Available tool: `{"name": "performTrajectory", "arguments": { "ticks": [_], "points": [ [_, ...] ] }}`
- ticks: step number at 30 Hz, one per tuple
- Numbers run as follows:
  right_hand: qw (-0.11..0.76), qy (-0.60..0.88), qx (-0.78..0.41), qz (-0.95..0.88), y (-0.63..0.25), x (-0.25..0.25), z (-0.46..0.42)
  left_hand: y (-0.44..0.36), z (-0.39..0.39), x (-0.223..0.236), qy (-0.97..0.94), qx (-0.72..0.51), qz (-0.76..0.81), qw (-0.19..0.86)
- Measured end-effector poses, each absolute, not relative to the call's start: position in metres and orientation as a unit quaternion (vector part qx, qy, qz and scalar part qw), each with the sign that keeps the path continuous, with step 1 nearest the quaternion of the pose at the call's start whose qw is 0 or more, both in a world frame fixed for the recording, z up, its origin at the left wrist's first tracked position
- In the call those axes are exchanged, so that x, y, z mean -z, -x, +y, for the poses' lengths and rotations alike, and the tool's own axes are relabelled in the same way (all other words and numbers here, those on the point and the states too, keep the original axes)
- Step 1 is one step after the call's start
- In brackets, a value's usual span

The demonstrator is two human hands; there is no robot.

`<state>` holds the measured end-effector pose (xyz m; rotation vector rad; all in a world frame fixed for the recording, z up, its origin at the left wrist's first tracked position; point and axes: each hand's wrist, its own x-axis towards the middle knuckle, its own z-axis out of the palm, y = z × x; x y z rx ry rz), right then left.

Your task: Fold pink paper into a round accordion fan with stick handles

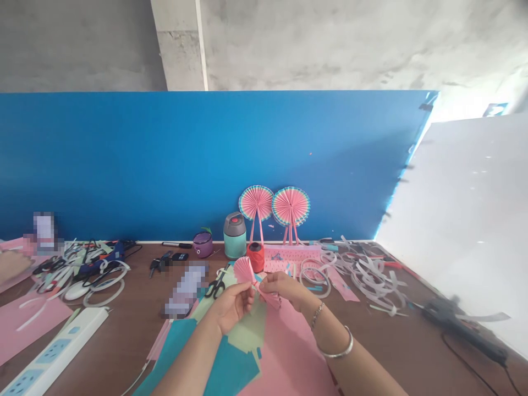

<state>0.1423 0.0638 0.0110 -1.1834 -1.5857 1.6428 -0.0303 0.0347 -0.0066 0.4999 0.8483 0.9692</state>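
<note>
A pleated pink paper fan [244, 269] is pinched in at its middle, where something red shows, and its two ends flare out. My left hand [233, 308] has its fingers closed at the fan's narrow middle, from the left. From the other side, my right hand [284, 287] pinches the same paper near the middle, partly covering its lower end. Below my hands lie sheets of pink paper [295, 346], pale green paper [247, 330] and teal paper [231, 366]. Just behind the fan stands a red spool of thread [256, 259].
Two round pink fans [291, 205] lean on the blue partition [165, 165]. Black scissors [215, 289], a teal flask [235, 239] and a purple pot [202, 245] stand nearby. White strips [367, 280] and a glue gun [462, 324] lie right; a power strip [58, 352] and another person's hand [14, 265] are left.
</note>
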Motion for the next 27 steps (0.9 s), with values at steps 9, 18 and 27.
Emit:
{"name": "performTrajectory", "arguments": {
  "ticks": [9, 18, 27],
  "points": [
    [0.273, 0.440, -0.667, -0.535, -0.145, -0.013, 0.062, 0.026, 0.035, 0.010, -0.441, -0.496, 0.455, 0.594],
    [0.238, 0.544, -0.561, -0.577, -0.147, 0.001, 0.053, 0.019, 0.036, 0.020, -0.509, -0.477, 0.454, 0.554],
    [0.299, 0.596, -0.217, -0.713, -0.140, 0.001, 0.030, 0.020, 0.032, 0.019, -0.534, -0.424, 0.463, 0.567]
  ]
}}
